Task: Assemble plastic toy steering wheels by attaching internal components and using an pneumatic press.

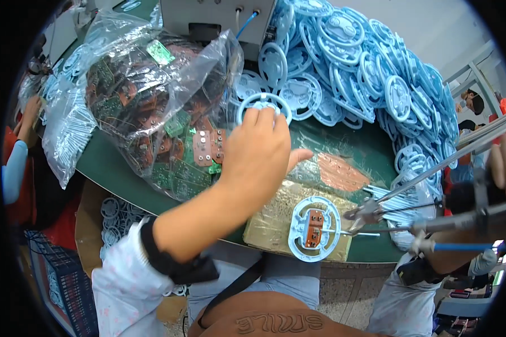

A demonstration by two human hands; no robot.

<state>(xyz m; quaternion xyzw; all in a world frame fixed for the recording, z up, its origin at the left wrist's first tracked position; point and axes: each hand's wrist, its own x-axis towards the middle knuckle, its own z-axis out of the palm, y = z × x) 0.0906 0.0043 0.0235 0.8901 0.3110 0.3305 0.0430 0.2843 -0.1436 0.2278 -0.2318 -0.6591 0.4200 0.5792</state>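
Observation:
My left hand (257, 150) reaches over the table with its thumb stretched out to the side. Its bent fingers lie over the middle of a light blue toy-steering-wheel-shaped plastic part (287, 106), and the fingertips are hidden. Nearer me, a second blue plastic wheel (298, 247) sits on a block wrapped in yellowish film (267, 224). A brown circuit board (314, 231) lies in its middle, with a thin rod reaching across it from a metal clamp. My right forearm (466, 272) passes behind metal bars at the right; my right hand cannot be made out clearly.
A clear plastic bag (135, 118) of brown and green circuit boards spreads over the left. Blue plastic wheels (348, 73) are heaped at the back right. A grey metal box (213, 14) stands at the back. A jointed metal arm (376, 210) crosses the right side. Another person's hand (31, 109) shows far left.

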